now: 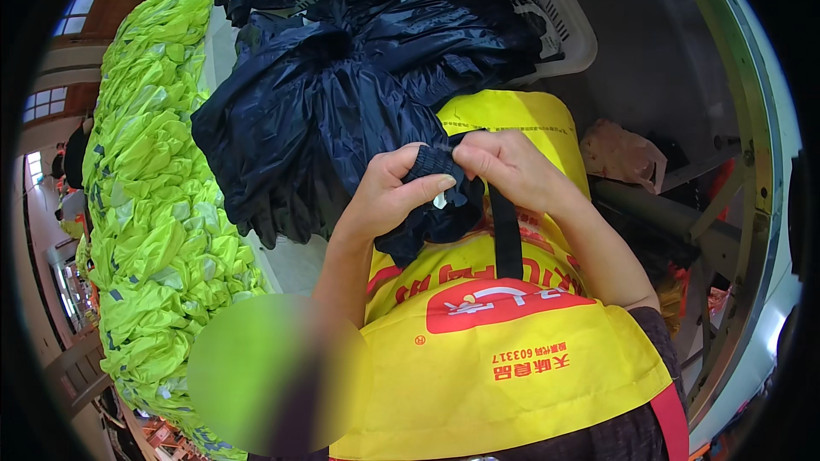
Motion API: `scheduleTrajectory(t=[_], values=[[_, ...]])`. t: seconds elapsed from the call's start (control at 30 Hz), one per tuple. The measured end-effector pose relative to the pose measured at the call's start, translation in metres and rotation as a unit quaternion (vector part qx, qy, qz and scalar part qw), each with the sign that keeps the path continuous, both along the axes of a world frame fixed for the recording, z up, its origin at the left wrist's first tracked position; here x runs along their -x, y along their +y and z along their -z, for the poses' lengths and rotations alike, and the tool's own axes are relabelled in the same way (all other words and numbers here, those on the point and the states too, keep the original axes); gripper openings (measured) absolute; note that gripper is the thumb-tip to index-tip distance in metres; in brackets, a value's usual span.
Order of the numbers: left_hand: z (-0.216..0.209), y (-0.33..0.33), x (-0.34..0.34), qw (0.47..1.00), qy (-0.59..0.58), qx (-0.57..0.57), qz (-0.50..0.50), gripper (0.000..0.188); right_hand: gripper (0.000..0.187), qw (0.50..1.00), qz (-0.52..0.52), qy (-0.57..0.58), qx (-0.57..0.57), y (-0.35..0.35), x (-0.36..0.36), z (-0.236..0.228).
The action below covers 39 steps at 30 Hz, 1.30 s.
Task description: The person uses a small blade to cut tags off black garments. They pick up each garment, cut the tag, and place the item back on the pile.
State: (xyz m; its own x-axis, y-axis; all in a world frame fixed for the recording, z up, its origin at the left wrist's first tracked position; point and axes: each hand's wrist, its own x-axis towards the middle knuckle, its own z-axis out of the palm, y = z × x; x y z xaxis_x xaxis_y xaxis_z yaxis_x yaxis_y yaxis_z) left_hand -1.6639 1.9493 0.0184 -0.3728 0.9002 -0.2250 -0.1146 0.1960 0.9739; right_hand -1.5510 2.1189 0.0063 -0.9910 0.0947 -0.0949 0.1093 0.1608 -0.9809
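A dark navy garment (329,111) of thin, shiny fabric lies bunched on the table, and part of it hangs over toward my lap. My left hand (384,196) pinches its gathered elastic band (430,162) between thumb and curled fingers. Close beside it, my right hand (508,169) is closed on the same band, fingertips pressed together. A small white tag (440,201) shows just below my left thumb. The fabric inside both grips is mostly hidden by my fingers.
Bright yellow-green garments (162,188) form a long heap along the left. A white plastic basket (581,43) with more dark clothing stands at the far side. I wear a yellow apron (461,401). A pale plastic bag (623,154) lies on the right near a metal frame (760,145).
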Motion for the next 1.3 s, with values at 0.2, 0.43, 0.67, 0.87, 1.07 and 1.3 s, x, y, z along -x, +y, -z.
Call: scheduleTrajectory(t=[0.2, 0.43, 0.67, 0.87, 1.07, 1.3], values=[[0.005, -0.008, 0.000, 0.998, -0.052, -0.034, -0.012, 0.010, 0.025, 0.994, 0.084, 0.005, 0.072, 0.006, 0.009, -0.002], [-0.014, -0.025, 0.008, 0.986, 0.125, -0.105, 0.040, 0.027, 0.041, 0.995, -0.071, -0.019, 0.073, -0.007, 0.033, 0.011], [-0.025, -0.070, -0.008, 0.938, 0.342, 0.015, -0.053, 0.026, 0.020, 0.974, 0.071, 0.137, -0.164, -0.023, 0.031, -0.006], [-0.018, -0.086, 0.005, 0.767, 0.558, 0.007, -0.317, 0.029, 0.025, 0.913, 0.076, 0.300, -0.267, -0.023, -0.002, -0.033], [-0.006, -0.070, 0.007, 0.877, 0.143, -0.160, -0.431, 0.014, 0.037, 0.919, 0.038, 0.297, -0.256, -0.060, -0.027, -0.011], [0.005, -0.034, -0.018, 0.899, -0.188, -0.219, -0.329, 0.010, 0.033, 0.972, -0.112, 0.176, -0.107, -0.065, -0.019, 0.001]])
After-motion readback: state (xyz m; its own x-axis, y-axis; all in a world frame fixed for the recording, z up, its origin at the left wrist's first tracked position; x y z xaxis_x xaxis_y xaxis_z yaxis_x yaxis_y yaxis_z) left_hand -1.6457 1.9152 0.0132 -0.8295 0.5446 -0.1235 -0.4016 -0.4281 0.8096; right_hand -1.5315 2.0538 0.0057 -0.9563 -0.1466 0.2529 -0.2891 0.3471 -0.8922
